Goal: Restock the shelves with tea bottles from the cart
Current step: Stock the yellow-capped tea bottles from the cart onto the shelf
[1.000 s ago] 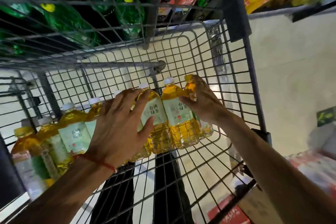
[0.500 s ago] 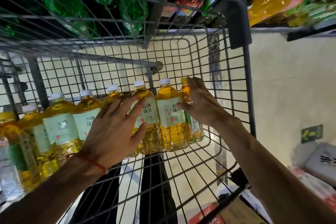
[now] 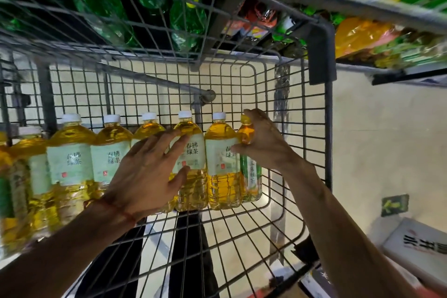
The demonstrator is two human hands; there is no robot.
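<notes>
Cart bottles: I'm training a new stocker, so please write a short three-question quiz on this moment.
1. True or false: the right hand grips the small green-labelled bottle at the row's right end.
2. The left hand is: A) clenched in a fist; B) spread open over the big tea bottles; C) holding a box.
3. Fill in: the big tea bottles' caps are ____.
Key: 1 true; 2 B; 3 white.

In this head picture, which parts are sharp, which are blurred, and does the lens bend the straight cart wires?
Head view: the labels on the middle tea bottles are sharp and readable; the bottles at the left edge are smeared; the shelf goods at upper right are soft; the cart wires bow, a wide-angle effect.
</notes>
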